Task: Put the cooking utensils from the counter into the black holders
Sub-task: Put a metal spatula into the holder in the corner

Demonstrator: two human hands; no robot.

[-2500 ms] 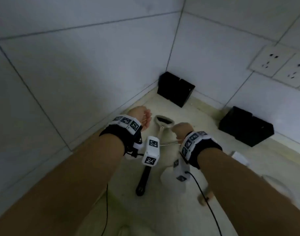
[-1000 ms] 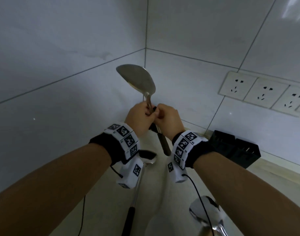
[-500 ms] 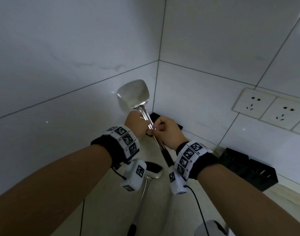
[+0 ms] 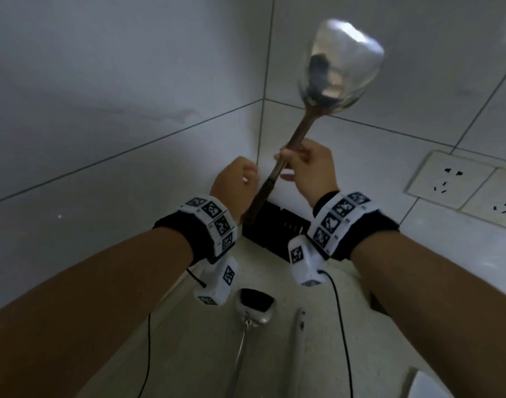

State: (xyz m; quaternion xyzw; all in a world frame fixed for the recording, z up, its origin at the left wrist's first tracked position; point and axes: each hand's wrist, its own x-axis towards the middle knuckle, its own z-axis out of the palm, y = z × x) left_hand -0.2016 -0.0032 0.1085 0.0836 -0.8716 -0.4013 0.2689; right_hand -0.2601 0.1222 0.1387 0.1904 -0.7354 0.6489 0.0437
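No writing is legible; the wristbands (image 4: 217, 222) carry only black-and-white marker squares. A ladle (image 4: 253, 307) lies on the counter (image 4: 188, 340). The left hand (image 4: 234, 182), loosely curled, holds nothing. The right hand (image 4: 309, 168) pinches the spatula (image 4: 340, 64) shaft, blade up, handle end angled down over the holder (image 4: 277, 228).

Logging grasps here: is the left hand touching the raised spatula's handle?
Cannot tell. In the head view the left hand sits right beside the spatula handle, fingers hidden; only the right hand visibly grips it.
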